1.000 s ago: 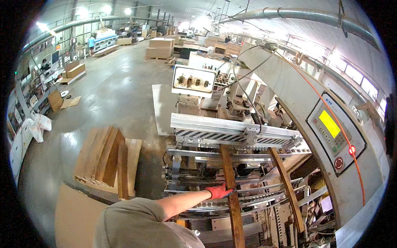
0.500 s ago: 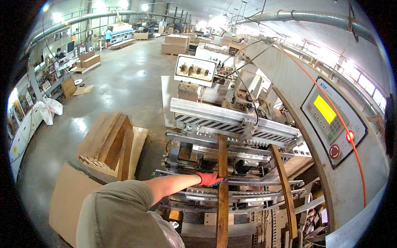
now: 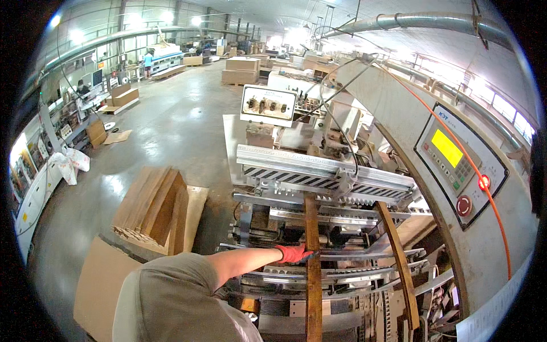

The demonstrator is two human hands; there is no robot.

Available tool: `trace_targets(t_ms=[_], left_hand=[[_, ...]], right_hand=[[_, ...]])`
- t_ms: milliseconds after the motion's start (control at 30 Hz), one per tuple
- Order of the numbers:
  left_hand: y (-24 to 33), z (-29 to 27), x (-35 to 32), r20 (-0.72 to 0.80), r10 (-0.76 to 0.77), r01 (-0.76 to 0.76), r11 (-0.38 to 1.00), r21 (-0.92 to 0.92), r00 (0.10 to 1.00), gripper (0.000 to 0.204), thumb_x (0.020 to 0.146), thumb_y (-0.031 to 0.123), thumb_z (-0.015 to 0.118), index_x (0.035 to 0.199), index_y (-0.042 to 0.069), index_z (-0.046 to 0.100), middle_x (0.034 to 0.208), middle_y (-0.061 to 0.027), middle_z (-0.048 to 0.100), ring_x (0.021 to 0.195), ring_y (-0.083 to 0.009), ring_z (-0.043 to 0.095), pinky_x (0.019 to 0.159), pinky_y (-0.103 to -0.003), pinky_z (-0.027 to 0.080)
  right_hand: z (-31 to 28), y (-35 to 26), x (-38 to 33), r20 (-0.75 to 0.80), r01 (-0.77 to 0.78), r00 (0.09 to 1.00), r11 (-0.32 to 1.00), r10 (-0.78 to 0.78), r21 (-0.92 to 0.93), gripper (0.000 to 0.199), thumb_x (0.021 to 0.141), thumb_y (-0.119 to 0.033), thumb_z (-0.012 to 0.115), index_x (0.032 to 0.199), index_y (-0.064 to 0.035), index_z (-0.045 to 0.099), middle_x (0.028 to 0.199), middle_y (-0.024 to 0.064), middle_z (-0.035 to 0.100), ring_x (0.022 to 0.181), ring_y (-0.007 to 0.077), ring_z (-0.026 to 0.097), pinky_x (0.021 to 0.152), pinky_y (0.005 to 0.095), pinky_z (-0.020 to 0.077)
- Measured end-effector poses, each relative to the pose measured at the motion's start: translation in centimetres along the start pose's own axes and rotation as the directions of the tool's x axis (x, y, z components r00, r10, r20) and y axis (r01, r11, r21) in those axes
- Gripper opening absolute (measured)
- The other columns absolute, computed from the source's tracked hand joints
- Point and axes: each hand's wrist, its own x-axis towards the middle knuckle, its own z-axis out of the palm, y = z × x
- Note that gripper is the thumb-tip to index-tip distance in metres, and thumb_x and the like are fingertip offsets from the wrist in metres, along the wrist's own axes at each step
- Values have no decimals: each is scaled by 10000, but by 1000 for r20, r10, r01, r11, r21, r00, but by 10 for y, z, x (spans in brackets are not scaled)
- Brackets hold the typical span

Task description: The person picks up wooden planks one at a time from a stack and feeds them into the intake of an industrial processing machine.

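My left hand [image 3: 294, 253], in a red glove with dark fingertips, reaches in from the left. Its fingers close on the left edge of a long dark brown wooden strip [image 3: 313, 285]. That strip lies lengthwise across the metal rails [image 3: 347, 276] of a machine, its far end under a silver crossbeam [image 3: 325, 174]. Another brown wooden strip [image 3: 399, 265] rests at a slant across the rails farther right. My right hand is out of view.
A grey control panel [image 3: 461, 171] with a yellow screen and red button stands at right, an orange cable hanging across it. A knob box [image 3: 268, 105] rises beyond the crossbeam. Stacked brown boards [image 3: 151, 205] sit on the floor at left, near a cardboard sheet [image 3: 102, 279].
My view has shifted slightly, so the machine and stack sit a little lower. My left hand stays at the strip's left edge, its fingertips less far across the top.
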Motion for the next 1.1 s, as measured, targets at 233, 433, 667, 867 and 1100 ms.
trace_targets(t_ms=[233, 433, 667, 867, 1100], left_hand=[[-20, -8, 0, -81, -33, 19, 985, -173, 996, 559, 970, 240, 276, 1451, -34, 201, 1445, -252, 327, 1237, -399, 448, 1009, -449, 372], [-42, -18, -38, -103, -29, 21, 997, -78, 994, 549, 983, 237, 253, 1467, -12, 179, 1530, -179, 204, 1342, -363, 339, 1051, -446, 347], [-17, -6, -3, 123, -443, -126, -491, -862, 888, 578, 984, 365, 284, 1434, 6, 227, 1438, -218, 349, 1271, -342, 428, 1045, -404, 357], [-14, 3, -8, 209, -441, -271, -794, -545, 873, 590, 997, 405, 341, 1440, 32, 224, 1450, -157, 370, 1329, -288, 362, 1079, -382, 333], [-5, 13, 9, 355, -171, -28, -927, -374, 919, 719, 925, 549, 447, 1409, 35, 314, 1409, -175, 415, 1306, -308, 388, 1028, -447, 364]], right_hand=[[-17, -24, 14, -31, 252, 963, 932, -269, -260, 577, 729, -513, 697, 1029, -28, 608, 954, 150, 608, 883, 379, 582, 730, 464, 488], [-11, -25, 1, 2, 173, 984, 967, -176, -185, 718, 690, -566, 702, 1109, 6, 586, 1008, 189, 595, 912, 392, 581, 788, 490, 477], [73, 84, -3, -101, 57, 994, 985, -41, 160, 694, 772, -677, 563, 1075, -53, 577, 904, 118, 644, 830, 201, 580, 761, 456, 456], [15, -25, 3, -18, -181, 983, 976, 185, 119, 509, 681, -53, 674, 1165, 12, 528, 1110, 226, 603, 1028, 416, 557, 878, 459, 449], [-10, -22, 10, 162, -95, 984, 986, 72, 139, 710, 631, -113, 801, 1254, -15, 477, 1128, 207, 570, 1012, 396, 558, 867, 442, 468]])
